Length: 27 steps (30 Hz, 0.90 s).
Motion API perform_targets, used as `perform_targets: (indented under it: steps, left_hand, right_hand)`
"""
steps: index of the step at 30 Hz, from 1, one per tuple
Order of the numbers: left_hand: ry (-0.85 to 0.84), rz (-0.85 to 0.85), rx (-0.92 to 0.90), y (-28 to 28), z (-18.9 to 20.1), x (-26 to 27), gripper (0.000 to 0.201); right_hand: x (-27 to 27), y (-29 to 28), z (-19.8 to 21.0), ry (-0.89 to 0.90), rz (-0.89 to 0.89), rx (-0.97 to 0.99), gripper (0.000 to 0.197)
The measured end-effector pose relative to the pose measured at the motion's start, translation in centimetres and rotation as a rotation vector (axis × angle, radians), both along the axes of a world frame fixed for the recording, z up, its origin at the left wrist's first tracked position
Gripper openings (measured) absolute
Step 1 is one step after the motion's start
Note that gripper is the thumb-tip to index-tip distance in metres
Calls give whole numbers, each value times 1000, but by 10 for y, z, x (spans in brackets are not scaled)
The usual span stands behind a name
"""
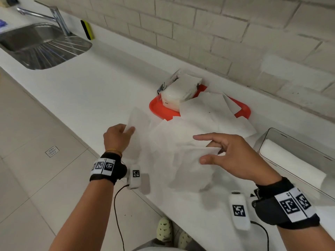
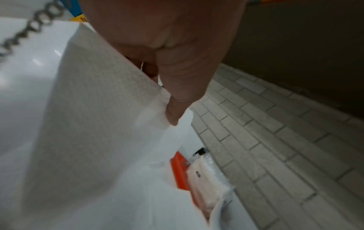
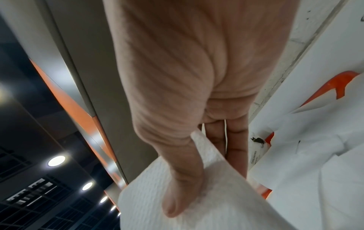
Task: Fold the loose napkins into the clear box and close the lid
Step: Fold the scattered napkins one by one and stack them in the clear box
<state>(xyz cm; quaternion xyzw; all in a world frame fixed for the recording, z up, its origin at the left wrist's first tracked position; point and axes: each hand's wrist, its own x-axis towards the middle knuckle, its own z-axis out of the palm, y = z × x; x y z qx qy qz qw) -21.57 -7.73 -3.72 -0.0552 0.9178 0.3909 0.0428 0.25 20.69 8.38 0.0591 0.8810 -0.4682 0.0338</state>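
Held above the near edge of the counter (image 1: 90, 91): one napkin (image 1: 174, 156), left hand (image 1: 117, 137) pinching its left corner, right hand (image 1: 233, 156) pinching the right corner between thumb and bent fingers, index finger straight

Long axis left to right along that edge, sheet sagging between the grips

More loose napkins (image 1: 213, 113) draped over the orange tray (image 1: 159, 109) toward the wall edge

Clear box (image 1: 293, 156) open at the right end

Likely trouble: uneven pull tearing thin paper, or slack giving a crooked fold

Two hands, left hand (image 1: 117, 137) and right hand (image 1: 233, 156); one orange tray (image 1: 159, 109); one napkin pack (image 1: 179, 91); one clear box (image 1: 293, 154); one sink (image 1: 41, 44); several loose napkins (image 1: 181, 142), number unclear.
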Motion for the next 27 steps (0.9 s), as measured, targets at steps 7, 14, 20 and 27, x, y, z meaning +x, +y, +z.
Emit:
perform_targets:
  steps: [7,14,20,27]
  left_hand:
    - [156,-253,345,-4,57,61,11]
    - [28,-752,556,29,72,106,16]
    - [-138,-798,691,48,65,119,26]
    - [-329,-743,764,50,62,121,34]
  right_hand:
    - [-11,-10,12,-14,92,-92,14]
    - [-23,-6,-1,51,49,-294,26]
    - [-17,9,-27,-86,-116,-641,48]
    - [-6,10,-52,-82,-290,-810,47]
